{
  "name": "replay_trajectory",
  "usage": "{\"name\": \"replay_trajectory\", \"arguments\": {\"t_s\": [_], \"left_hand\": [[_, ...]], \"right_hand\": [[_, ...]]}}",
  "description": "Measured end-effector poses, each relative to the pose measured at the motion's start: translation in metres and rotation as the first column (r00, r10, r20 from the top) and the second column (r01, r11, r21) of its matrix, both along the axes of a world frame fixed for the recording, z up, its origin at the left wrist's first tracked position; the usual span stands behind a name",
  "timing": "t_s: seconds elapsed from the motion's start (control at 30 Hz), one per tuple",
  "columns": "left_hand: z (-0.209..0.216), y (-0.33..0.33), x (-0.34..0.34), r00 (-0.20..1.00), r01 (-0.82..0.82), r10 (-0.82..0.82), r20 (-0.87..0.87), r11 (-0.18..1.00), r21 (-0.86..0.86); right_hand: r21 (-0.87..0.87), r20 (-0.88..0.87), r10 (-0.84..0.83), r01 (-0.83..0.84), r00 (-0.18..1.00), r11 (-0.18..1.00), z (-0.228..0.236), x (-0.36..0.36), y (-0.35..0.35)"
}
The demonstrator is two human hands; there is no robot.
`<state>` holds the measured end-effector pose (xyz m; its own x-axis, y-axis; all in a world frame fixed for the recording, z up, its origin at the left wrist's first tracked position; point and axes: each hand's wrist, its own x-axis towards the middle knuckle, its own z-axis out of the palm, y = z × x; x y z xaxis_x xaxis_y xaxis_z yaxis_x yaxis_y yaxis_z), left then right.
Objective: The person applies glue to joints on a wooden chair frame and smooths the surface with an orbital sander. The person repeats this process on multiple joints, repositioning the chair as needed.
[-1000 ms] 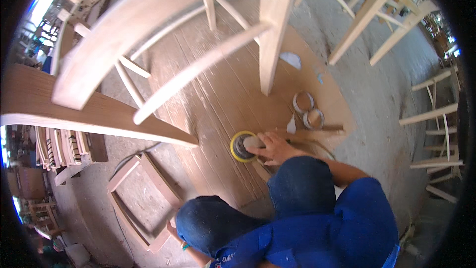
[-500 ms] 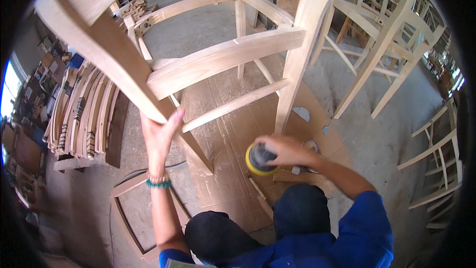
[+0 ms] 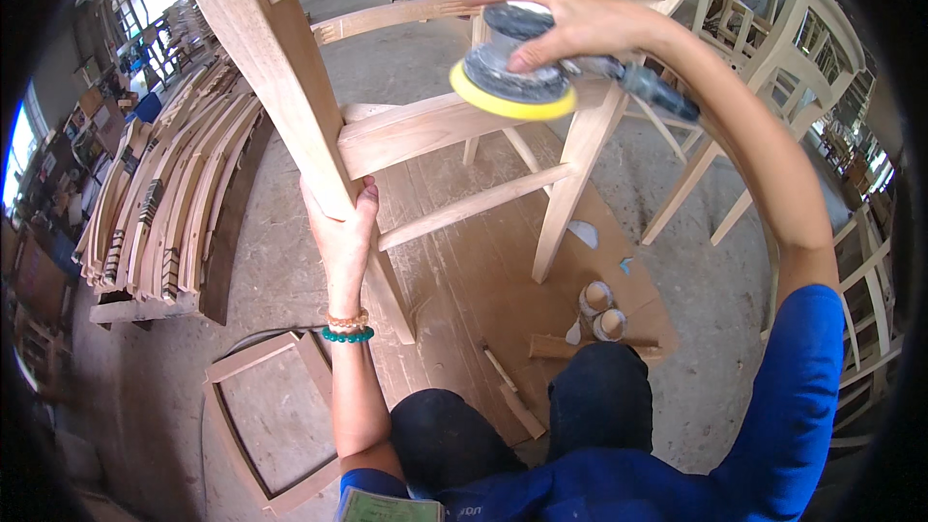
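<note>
An unpainted wooden chair frame (image 3: pixel 440 126) stands upright in front of my knees. My left hand (image 3: pixel 340 222) is wrapped round its left back post, just below the level of the curved cross rail. In my right hand (image 3: pixel 590 24) is an orbital sander (image 3: pixel 517 68), a grey and black round tool with a yellow-edged pad and a hose fitting at its side. The sander is tilted and hangs over the right part of the cross rail. Whether its pad touches the wood I cannot tell.
Cardboard (image 3: pixel 464 300) lies under the chair, with two small tubs (image 3: pixel 604 309) and loose wood strips on it. A wooden frame (image 3: pixel 275 416) lies on the floor at left, near a stack of curved slats (image 3: pixel 164 203). More chair frames (image 3: pixel 773 87) stand at right.
My right hand has lifted the sander from low near the chair's right leg up to the cross rail. My left hand stays on the post, while the chair has shifted in view.
</note>
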<state>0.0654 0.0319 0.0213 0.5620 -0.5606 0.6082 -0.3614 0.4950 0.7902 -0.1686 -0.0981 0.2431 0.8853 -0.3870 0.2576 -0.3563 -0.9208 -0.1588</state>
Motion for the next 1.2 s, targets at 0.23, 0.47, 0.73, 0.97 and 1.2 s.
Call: {"name": "replay_trajectory", "arguments": {"t_s": [0.23,0.47,0.73,0.97,1.2], "left_hand": [[0.005,0.005,-0.020,0.988,0.106,-0.108,-0.111,0.994,-0.024],[0.007,0.008,0.010,0.999,0.002,0.000,-0.049,0.999,0.033],[0.006,0.005,-0.004,0.988,0.094,-0.097,-0.124,0.995,-0.022],[0.002,0.000,-0.025,0.986,0.092,-0.093,-0.135,0.996,-0.015],[0.002,0.003,-0.007,0.997,0.038,-0.039,-0.066,0.999,-0.015]], "right_hand": [[-0.101,-0.046,-0.198,0.193,0.979,0.976,-0.002,-0.001,-0.044],[-0.035,-0.055,-0.087,0.085,0.995,0.996,0.001,0.034,-0.024],[-0.215,0.048,0.004,0.007,0.999,0.977,-0.009,0.032,-0.038],[-0.334,0.075,-0.009,0.033,0.997,0.942,-0.013,0.017,-0.051],[-0.120,0.064,-0.041,0.048,0.997,0.992,-0.008,0.034,-0.035]]}}
